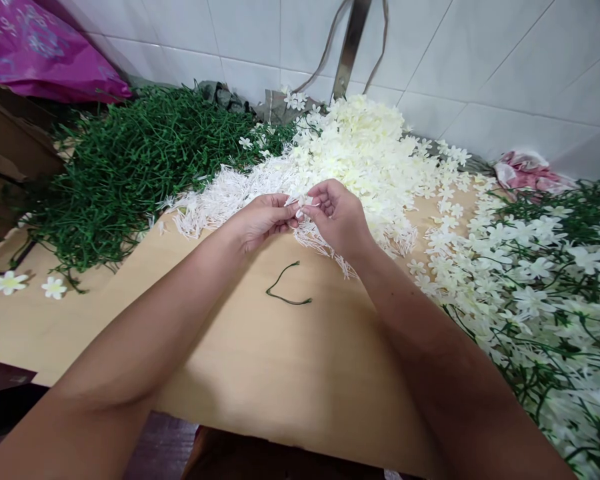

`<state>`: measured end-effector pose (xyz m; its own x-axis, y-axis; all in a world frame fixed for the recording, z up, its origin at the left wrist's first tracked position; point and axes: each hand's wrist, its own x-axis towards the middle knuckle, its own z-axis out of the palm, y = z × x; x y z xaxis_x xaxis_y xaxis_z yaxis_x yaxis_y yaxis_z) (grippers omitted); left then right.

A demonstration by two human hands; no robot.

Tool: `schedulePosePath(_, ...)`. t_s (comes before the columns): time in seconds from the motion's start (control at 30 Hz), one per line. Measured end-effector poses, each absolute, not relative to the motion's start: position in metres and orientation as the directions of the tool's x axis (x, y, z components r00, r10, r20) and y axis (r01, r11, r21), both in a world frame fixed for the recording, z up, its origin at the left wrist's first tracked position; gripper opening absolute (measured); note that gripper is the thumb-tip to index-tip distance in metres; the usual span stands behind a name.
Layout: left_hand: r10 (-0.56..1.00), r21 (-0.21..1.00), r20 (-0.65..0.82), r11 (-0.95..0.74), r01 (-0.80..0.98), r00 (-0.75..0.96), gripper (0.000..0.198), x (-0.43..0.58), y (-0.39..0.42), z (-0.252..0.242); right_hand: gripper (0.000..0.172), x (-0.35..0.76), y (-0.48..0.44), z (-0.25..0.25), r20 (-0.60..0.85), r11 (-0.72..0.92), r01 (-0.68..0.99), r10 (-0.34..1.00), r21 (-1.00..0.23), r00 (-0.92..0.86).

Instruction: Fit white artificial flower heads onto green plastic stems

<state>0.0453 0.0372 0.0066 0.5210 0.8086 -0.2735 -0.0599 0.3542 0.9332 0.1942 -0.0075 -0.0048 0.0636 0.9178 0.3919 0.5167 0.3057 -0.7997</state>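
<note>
My left hand (266, 220) and my right hand (339, 215) meet over the front of the white piles, fingers pinched together. Between their fingertips is a small white artificial flower part (301, 208); its exact shape is partly hidden. Just behind my hands lie a heap of thin white stamens (240, 190) and a larger heap of loose cream-white flower heads (365, 143). On the cardboard in front of my hands rests one bent green plastic stem (280, 293), touching neither hand.
Green stems (150, 153) are piled at the back left. Flowers joined to stems (540, 287) cover the right side. Two loose flowers (30, 285) lie at the left. A cardboard sheet (260, 373) spans the front, a purple bag (50, 53) sits back left, and a tiled wall (455, 53) stands behind.
</note>
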Motion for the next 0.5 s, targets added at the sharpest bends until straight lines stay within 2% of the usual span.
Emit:
schedulePosePath(0.07,0.806,0.933,-0.260,0.352,-0.077,0.531,0.013,0.046,0.036,0.008,0.014,0.196,-0.006,-0.005,0.366,0.302,0.430,0.928,-0.851,0.072)
schedulePosePath(0.17,0.806,0.945,-0.259,0.326,-0.035,0.532,0.015,0.048,0.034,0.009,0.009,0.197,-0.006,-0.002,0.376,0.323,0.398,0.925,-0.859,0.060)
schedulePosePath(0.3,0.855,0.950,-0.261,0.144,0.278,0.448,0.031,0.046,0.036,0.008,0.011,0.198,-0.009,0.006,0.385,0.342,0.380,0.922,-0.860,0.041)
schedulePosePath(0.37,0.924,0.888,-0.182,0.008,0.460,0.336,0.028,0.040,0.041,0.008,0.012,0.200,-0.010,0.011,0.344,0.306,0.351,0.938,-0.885,0.050)
schedulePosePath(0.43,0.979,0.799,-0.030,-0.097,0.593,0.201,0.019,0.031,0.043,0.009,0.014,0.202,-0.011,0.014,0.291,0.259,0.329,0.955,-0.908,0.051)
schedulePosePath(0.5,0.983,0.705,0.125,-0.185,0.685,0.137,0.023,0.021,0.040,0.013,0.016,0.203,-0.011,0.017,0.267,0.241,0.334,0.963,-0.911,0.033)
